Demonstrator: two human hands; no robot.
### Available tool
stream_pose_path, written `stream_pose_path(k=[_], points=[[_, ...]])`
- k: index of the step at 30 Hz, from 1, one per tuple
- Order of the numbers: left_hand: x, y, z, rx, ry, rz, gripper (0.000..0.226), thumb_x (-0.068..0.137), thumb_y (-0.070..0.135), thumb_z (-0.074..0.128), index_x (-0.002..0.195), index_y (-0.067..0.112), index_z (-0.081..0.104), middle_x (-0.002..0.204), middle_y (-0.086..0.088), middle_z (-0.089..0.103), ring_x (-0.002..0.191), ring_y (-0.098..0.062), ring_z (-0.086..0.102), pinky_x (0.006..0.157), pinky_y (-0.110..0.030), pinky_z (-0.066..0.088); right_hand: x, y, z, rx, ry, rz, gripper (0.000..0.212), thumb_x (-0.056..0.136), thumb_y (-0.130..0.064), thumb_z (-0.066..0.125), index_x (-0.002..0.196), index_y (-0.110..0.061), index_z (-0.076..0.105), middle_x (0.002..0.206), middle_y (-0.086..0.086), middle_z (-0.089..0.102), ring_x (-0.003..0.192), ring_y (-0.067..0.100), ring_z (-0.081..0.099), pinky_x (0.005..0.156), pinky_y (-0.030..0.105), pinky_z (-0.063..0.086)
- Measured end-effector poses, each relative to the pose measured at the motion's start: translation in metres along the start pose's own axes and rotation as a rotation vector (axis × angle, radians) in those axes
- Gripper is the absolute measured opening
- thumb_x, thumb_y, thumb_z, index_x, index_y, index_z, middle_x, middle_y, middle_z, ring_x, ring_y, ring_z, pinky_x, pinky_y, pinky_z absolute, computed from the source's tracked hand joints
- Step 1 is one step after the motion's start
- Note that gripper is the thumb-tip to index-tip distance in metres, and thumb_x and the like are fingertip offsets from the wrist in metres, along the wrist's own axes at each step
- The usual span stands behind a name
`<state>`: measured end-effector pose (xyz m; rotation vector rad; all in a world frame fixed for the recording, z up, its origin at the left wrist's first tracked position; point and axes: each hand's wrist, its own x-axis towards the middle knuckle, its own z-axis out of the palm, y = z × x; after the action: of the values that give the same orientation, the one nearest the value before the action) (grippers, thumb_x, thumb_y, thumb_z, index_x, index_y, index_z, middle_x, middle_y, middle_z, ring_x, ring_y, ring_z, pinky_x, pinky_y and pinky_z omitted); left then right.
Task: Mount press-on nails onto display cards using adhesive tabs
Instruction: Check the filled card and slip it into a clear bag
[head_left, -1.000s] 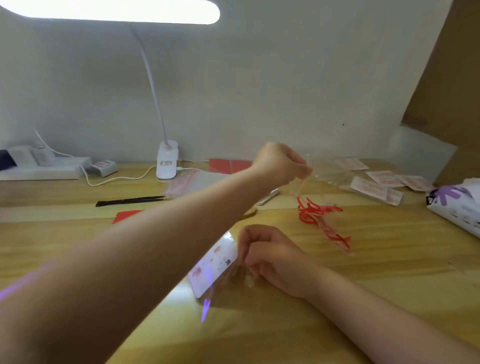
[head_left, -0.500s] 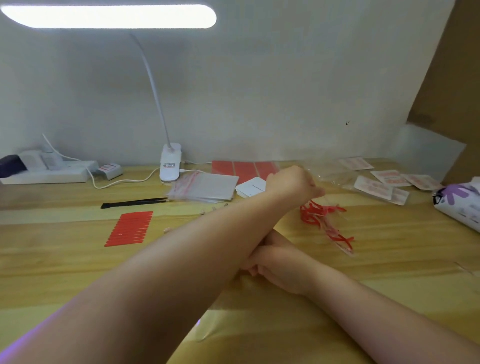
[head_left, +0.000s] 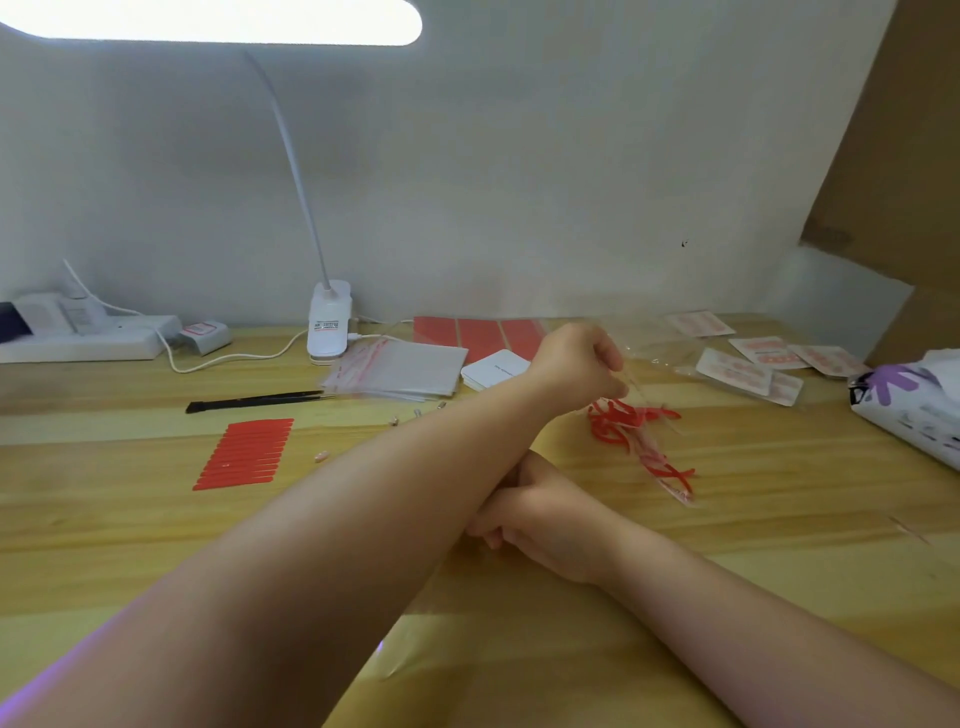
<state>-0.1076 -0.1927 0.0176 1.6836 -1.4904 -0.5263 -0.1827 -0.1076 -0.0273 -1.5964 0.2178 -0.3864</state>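
Adhesive tabs, a red sheet, are laid flat on the desk toward its left side, beside black tweezers. White display cards are stacked near the back edge, next to a pile of zip bags. A thin clear strip is pinched in the left hand, fingers curled, above a heap of red peeled liners. The right hand is curled on the desk mid-front, partly hidden by the left forearm; its contents cannot be told.
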Motion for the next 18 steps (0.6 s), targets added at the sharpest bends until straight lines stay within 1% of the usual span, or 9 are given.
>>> stream_pose_path(k=[2,4,6,8,10,12,14,16,18], points=[[-0.001,0.003,0.002,-0.112,-0.117,-0.075,0.014,0.079,0.009,0.072,0.079,0.016,0.060,0.073,0.000,0.065,0.067,-0.015,0.064,0.065,-0.021,0.053,0.000,0.001,0.000,0.003,-0.007,0.005,0.009,0.052,-0.015,0.061,0.053,-0.022,0.067,0.056,-0.003,0.059,0.050,0.011,0.043,0.050,0.028,0.030],[-0.005,0.009,0.000,-0.323,-0.272,-0.168,0.008,0.088,0.013,0.064,0.095,0.009,0.061,0.086,-0.008,0.071,0.095,-0.025,0.068,0.090,-0.031,0.049,0.000,0.002,0.001,0.002,-0.015,0.002,0.009,0.052,-0.016,0.061,0.054,-0.022,0.067,0.058,-0.003,0.060,0.051,0.013,0.043,0.050,0.027,0.030],[-0.006,0.013,-0.004,-0.536,-0.264,-0.204,0.023,0.092,0.012,0.060,0.111,-0.002,0.057,0.087,-0.015,0.072,0.098,-0.029,0.068,0.103,-0.037,0.045,0.001,0.002,0.001,-0.009,-0.021,-0.001,0.009,0.052,-0.019,0.060,0.056,-0.021,0.067,0.061,0.001,0.061,0.051,0.014,0.043,0.051,0.027,0.029],[-0.004,0.016,-0.009,-0.681,-0.197,-0.172,0.016,0.089,0.010,0.065,0.100,0.002,0.056,0.073,-0.009,0.066,0.080,-0.025,0.067,0.094,-0.038,0.053,0.001,0.002,0.001,-0.018,-0.018,0.012,0.010,0.051,-0.021,0.059,0.056,-0.022,0.068,0.060,-0.002,0.063,0.048,0.012,0.043,0.050,0.026,0.030],[-0.003,0.016,-0.013,-0.559,-0.128,-0.124,0.023,0.083,0.005,0.072,0.082,0.013,0.050,0.071,-0.003,0.055,0.068,-0.019,0.057,0.077,-0.032,0.059,0.002,0.002,0.000,0.003,0.000,0.021,0.010,0.048,-0.023,0.060,0.055,-0.021,0.067,0.059,-0.002,0.064,0.048,0.013,0.043,0.048,0.025,0.030],[-0.004,0.014,-0.014,-0.326,-0.069,-0.075,0.030,0.079,-0.002,0.070,0.076,0.016,0.046,0.071,0.000,0.048,0.059,-0.015,0.048,0.054,-0.021,0.050,0.002,0.001,0.000,0.023,0.011,0.017,0.011,0.048,-0.021,0.060,0.056,-0.019,0.067,0.060,0.002,0.064,0.050,0.015,0.043,0.049,0.026,0.030],[-0.005,0.011,-0.012,-0.250,-0.062,-0.045,0.029,0.077,-0.004,0.068,0.072,0.018,0.049,0.066,0.003,0.048,0.053,-0.013,0.042,0.043,-0.016,0.038,0.001,0.000,0.000,0.030,0.010,0.018,0.010,0.050,-0.015,0.060,0.055,-0.019,0.068,0.059,0.001,0.063,0.049,0.013,0.044,0.048,0.023,0.033],[-0.006,0.011,-0.011,-0.274,-0.075,-0.046,0.024,0.077,0.005,0.072,0.070,0.018,0.053,0.060,0.006,0.055,0.057,-0.013,0.049,0.052,-0.016,0.041,0.001,-0.001,0.001,0.019,0.002,0.022,0.019,0.057,-0.007,0.055,0.053,-0.021,0.068,0.057,-0.004,0.063,0.047,0.009,0.044,0.047,0.020,0.034],[-0.008,0.016,-0.013,-0.460,-0.176,-0.100,0.008,0.086,0.016,0.067,0.086,0.014,0.059,0.067,0.005,0.067,0.074,-0.014,0.063,0.082,-0.022,0.047,0.001,-0.001,0.002,0.010,0.009,0.018,0.023,0.058,-0.005,0.052,0.053,-0.021,0.068,0.057,-0.004,0.062,0.048,0.010,0.043,0.048,0.021,0.032]])
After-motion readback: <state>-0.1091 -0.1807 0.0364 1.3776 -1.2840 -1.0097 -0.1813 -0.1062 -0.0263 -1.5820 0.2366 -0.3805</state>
